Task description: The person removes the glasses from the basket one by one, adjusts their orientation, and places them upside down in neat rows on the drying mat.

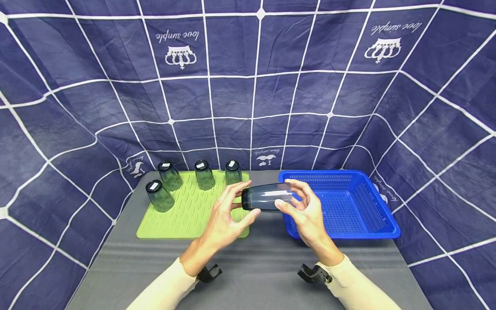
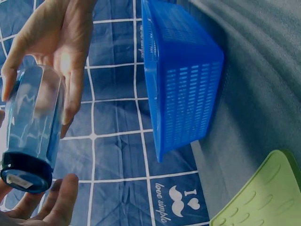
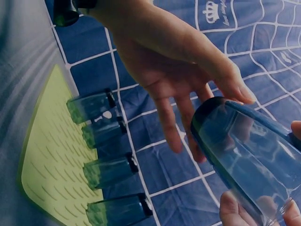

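A tinted drinking glass [image 1: 267, 198] lies sideways in the air between both hands, its dark, thick base toward the left and its mouth toward the right. My right hand [image 1: 310, 217] grips it near the mouth, thumb across the near side and fingers behind. Around the base end, my left hand [image 1: 222, 219] has its fingers spread, thumb below and index finger above; in the right wrist view these left fingers [image 3: 165, 120] extend fairly straight beside the base. A pale label shows on the underside of the glass [image 2: 30, 117] in the left wrist view.
On the left, a green ridged mat [image 1: 186, 215] bears several similar glasses [image 1: 160, 198] standing upside down, labels on their upturned bases. A blue perforated basket [image 1: 342, 236] sits on the right of the grey tabletop [image 1: 259, 267]. Blue checked cloth [image 1: 232, 99] hangs behind and at both sides.
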`<state>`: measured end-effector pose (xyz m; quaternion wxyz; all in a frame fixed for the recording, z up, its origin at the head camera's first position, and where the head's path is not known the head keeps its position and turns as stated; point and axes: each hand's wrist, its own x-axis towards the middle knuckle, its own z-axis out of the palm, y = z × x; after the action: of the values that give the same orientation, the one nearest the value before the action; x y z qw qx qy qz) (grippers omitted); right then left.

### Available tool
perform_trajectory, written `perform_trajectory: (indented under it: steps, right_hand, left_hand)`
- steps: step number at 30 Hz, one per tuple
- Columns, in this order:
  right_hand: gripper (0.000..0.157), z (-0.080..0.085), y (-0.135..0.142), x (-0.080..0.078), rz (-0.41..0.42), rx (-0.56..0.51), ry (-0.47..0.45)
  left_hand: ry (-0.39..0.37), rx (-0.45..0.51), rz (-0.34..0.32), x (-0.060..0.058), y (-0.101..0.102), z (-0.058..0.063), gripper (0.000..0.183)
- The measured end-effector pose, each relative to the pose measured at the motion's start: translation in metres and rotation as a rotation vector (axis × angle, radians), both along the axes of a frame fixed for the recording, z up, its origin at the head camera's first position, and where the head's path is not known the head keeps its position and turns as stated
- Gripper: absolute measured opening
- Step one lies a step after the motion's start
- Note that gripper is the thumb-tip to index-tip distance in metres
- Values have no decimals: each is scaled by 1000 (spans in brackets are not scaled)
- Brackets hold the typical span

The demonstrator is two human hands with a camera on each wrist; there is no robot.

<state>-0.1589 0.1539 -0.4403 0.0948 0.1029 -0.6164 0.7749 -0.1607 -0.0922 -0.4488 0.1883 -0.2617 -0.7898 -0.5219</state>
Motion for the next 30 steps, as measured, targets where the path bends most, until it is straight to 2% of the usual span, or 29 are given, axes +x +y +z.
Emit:
perform_trajectory:
  steps: [5, 11, 17, 23, 30]
  right_hand:
    - [66, 0, -4, 0, 11, -29, -1]
    - [64, 0, -8, 1, 32, -61, -9]
    - [65, -1, -10, 0, 63, -85, -13]
    - [63, -3, -11, 0, 81, -106, -26]
    - [61, -5, -9, 0, 132, -126, -72]
  left_hand:
    - [-4, 3, 9, 1, 4, -1, 78]
    - [-24, 49, -19, 1, 7, -2, 76]
    - [-9, 46, 7, 1, 9, -4, 74]
    - [-29, 57, 2, 2, 9, -5, 72]
    - [-32, 73, 0, 2, 8, -10, 68]
